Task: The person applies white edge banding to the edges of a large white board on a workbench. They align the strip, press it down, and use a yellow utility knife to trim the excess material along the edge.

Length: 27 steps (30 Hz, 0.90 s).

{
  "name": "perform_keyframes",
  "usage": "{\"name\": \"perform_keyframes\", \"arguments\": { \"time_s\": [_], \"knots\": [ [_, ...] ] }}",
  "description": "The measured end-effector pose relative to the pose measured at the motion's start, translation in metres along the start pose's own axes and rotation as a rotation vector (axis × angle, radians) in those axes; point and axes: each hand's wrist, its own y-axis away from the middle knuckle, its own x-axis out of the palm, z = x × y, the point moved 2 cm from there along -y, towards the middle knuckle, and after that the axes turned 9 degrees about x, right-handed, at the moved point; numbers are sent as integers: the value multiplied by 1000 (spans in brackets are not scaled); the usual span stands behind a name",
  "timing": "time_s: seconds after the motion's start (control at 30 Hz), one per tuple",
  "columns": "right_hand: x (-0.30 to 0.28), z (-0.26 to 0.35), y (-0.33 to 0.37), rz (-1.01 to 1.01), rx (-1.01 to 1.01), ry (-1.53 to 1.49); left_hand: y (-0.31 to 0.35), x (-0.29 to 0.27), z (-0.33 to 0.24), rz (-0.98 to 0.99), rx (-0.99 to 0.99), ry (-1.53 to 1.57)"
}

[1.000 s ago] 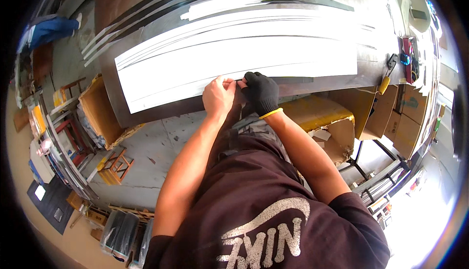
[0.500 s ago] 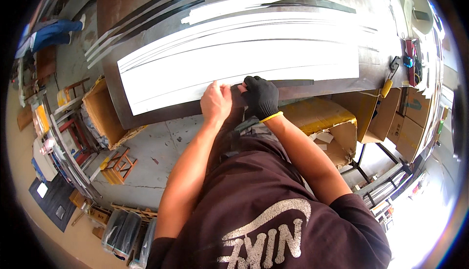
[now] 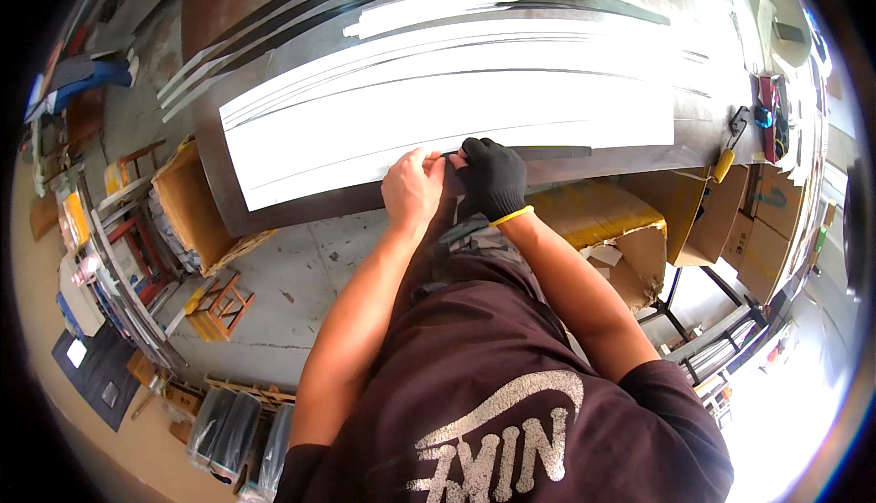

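A long white sheet (image 3: 401, 106) lies along the front of the dark table (image 3: 233, 215), with thin dark strips across it. My bare left hand (image 3: 415, 188) is closed in a pinch at the sheet's front edge. Close to its right is my right hand (image 3: 493, 179), in a black knit glove with a yellow cuff, its fingers curled closed. A narrow black strip (image 3: 558, 151) runs out to the right from under the glove. Its other end seems to lie between my left fingertips, though the fingers mostly hide it.
More dark strips (image 3: 315, 12) and a smaller white piece (image 3: 429, 10) lie farther back on the table. Open cardboard boxes stand below its edge at left (image 3: 196, 215) and right (image 3: 607, 229). A small wooden stool (image 3: 219, 309) is on the floor. Someone in blue trousers (image 3: 91, 78) is at far left.
My left hand has come slightly right and forward, its fingertips now close to the gloved hand. The right hand has barely shifted. The person at far left has moved.
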Motion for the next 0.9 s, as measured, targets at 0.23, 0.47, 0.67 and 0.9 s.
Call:
{"name": "perform_keyframes", "arguments": {
  "time_s": [0.23,0.47,0.67,0.9],
  "knots": [
    [2,-4,0,-27,-13,-8,-3,3,-5,2,-69,7],
    [0,-4,0,-2,-2,-16,-5,5,-12,-35,-12,-101],
    [-2,0,-1,11,-21,-15,-3,10,-3,-53,44,-131],
    [-2,0,-1,30,5,5,5,-13,37,-32,-57,-8]
  ]
}}
